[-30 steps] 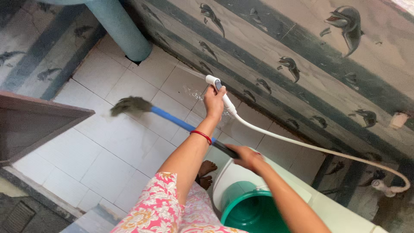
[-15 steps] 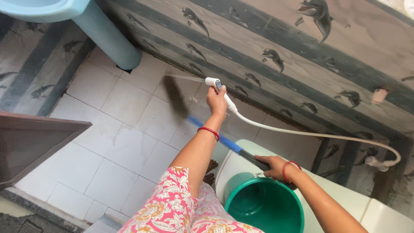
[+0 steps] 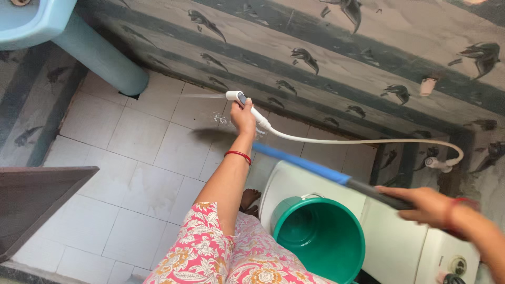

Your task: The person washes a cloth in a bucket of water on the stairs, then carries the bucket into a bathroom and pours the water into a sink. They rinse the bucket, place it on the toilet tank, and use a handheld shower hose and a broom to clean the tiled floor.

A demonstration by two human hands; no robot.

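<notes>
Nearest to me is my floral dress (image 3: pixel 221 257), and just past it a green bucket (image 3: pixel 321 244) stands on the closed white toilet lid (image 3: pixel 389 236), its mouth open to me; my bare foot (image 3: pixel 251 199) shows on the floor below.

My right hand (image 3: pixel 428 205) is curled shut around the dark grip of the brush handle (image 3: pixel 315 168) — a long blue pole that runs from that hand, across the lid, toward the wall. Its head is a blur low by the wall, so I cannot tell how it sits on the tiles. The pole looks stiff and light; wet plastic is slippery, so I judge the dark grip the place to hold it, not the smooth blue part.

Farther out, my left hand (image 3: pixel 243 117) is wrapped tight around the sprayer (image 3: pixel 236 98), the thumb near the trigger on top, a red bangle (image 3: pixel 238 155) on the wrist. A thin jet leaves the nozzle toward the pale blue pedestal (image 3: pixel 100 58) and splashes the white floor tiles (image 3: pixel 137 158). The sprayer seems light and rigid, best held by its neck; the white hose (image 3: pixel 368 141) behind it is soft and tugs back in 1 loop to the tap (image 3: pixel 436 163) low on the wall.

Beyond, the wall (image 3: pixel 336 31) shows dolphin tiles.
</notes>
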